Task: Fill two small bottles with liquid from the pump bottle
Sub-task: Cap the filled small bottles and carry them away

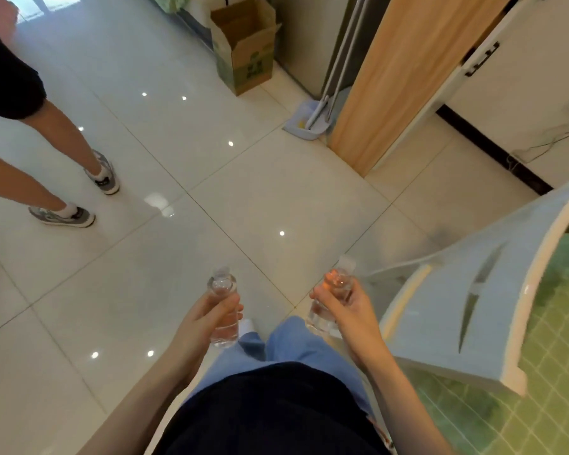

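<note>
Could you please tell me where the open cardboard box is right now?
In the head view, the box stands on the floor at top centre, just left of the dustpan and the wooden panel.

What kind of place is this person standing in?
Most likely a home, perhaps by the kitchen: a glossy tiled floor, an open cardboard box, a dustpan and broom beside a wooden panel, and white cabinet doors.

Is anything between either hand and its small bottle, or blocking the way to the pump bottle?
Nothing visible: the left hand grips the left bottle and the right hand grips the right bottle. The pump bottle is not in view, so the way to it cannot be judged.
</note>
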{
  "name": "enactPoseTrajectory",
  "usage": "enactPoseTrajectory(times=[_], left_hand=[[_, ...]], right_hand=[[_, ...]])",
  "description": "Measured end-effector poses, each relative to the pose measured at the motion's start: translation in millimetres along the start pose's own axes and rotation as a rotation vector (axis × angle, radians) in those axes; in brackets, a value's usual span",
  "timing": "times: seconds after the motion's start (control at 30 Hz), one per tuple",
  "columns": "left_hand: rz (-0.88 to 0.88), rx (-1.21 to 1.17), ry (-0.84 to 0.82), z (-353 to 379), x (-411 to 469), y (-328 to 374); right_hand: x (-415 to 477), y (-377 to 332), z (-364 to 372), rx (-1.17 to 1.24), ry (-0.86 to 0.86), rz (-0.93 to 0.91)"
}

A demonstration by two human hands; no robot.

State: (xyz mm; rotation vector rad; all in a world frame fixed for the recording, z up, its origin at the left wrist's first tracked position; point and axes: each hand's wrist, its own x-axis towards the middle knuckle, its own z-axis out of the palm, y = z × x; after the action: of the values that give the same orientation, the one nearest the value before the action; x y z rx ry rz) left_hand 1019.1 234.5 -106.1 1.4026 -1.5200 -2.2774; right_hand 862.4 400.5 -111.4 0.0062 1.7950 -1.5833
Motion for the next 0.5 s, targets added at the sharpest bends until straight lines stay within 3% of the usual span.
enactPoseTrajectory(times=[0.5], left_hand=[[-0.023,-0.001,-0.039,53,188,135]], right_hand=[[184,-102,4,0.041,0.064,0.009]])
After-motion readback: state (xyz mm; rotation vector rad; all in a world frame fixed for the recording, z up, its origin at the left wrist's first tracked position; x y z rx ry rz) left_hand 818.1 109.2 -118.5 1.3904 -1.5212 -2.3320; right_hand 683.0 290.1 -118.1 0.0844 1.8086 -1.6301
